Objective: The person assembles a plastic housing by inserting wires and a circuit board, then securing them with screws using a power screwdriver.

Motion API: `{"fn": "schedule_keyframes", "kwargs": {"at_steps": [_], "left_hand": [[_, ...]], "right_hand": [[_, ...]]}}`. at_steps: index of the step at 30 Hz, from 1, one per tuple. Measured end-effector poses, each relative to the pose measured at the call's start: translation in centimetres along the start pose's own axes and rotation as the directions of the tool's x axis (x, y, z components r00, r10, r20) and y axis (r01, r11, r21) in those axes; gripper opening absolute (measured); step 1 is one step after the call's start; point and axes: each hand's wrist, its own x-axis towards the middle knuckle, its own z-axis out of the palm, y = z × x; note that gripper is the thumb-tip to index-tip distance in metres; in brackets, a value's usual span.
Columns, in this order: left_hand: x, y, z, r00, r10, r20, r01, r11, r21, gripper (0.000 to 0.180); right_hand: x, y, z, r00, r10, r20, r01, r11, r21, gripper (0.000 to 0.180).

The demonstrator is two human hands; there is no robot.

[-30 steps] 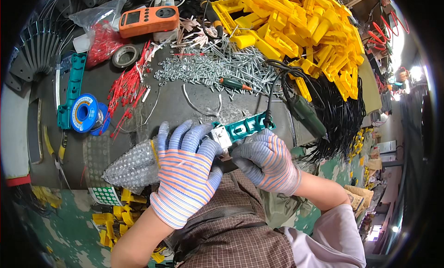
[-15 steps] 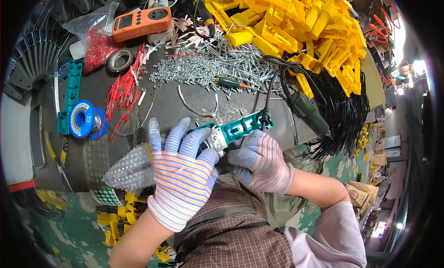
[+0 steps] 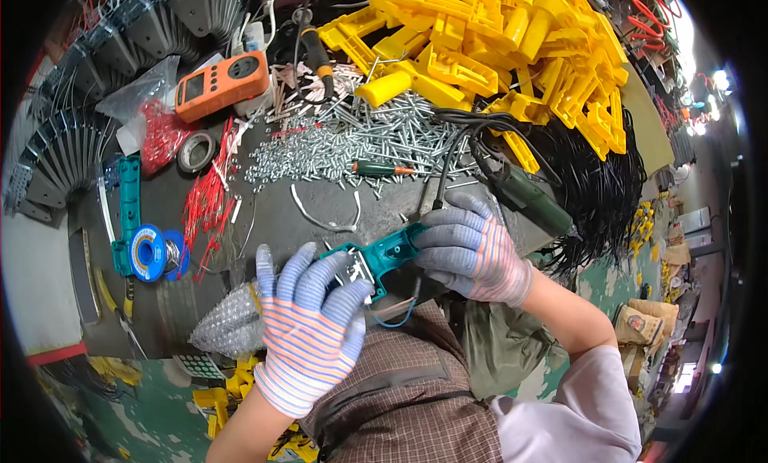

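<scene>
Both of my hands wear striped knit gloves. Between them lies a teal plastic tool housing, its hollow, ribbed inside facing up. My left hand is closed on its left end, beside a whitish metal part set in the shell. My right hand grips the other end, where a black power cord runs up and away. Below the housing a blue wire and a pale lead hang loose. The right fingertips are partly hidden behind the shell.
Beyond the housing lie heaped screws, a green screwdriver and piled yellow plastic shells. To the left are a solder spool, red wires, another teal shell and an orange meter. Black cables hang right.
My right hand has shifted up and right to the housing's cord end, fingers now over it. The blue wire below has come into view. The whole view has shifted slightly.
</scene>
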Motion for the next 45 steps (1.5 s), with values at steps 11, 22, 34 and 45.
{"fn": "schedule_keyframes", "kwargs": {"at_steps": [11, 22, 34, 45], "left_hand": [[2.1, 1.5, 1.2, 0.988, 0.153, -0.016, -0.153, 0.984, -0.088, 0.024], [2.3, 1.0, 1.3, 0.998, 0.063, -0.018, -0.064, 0.988, -0.142, 0.021], [2.2, 0.2, 1.7, 0.997, 0.08, 0.001, -0.08, 0.99, -0.12, 0.022], [3.6, 1.2, 1.7, 0.996, 0.077, 0.053, -0.075, 0.996, -0.04, 0.028]], "right_hand": [[0.5, 2.7, -1.2, 0.991, 0.124, -0.049, -0.126, 0.992, -0.034, 0.036], [-1.2, 6.4, -3.2, 0.998, 0.04, 0.049, -0.025, 0.962, -0.271, 0.02], [-0.5, 6.2, -2.2, 0.992, 0.014, 0.128, 0.0, 0.995, -0.104, 0.031], [-3.6, 6.0, -1.8, 0.989, 0.147, 0.015, -0.141, 0.969, -0.203, 0.021]]}}
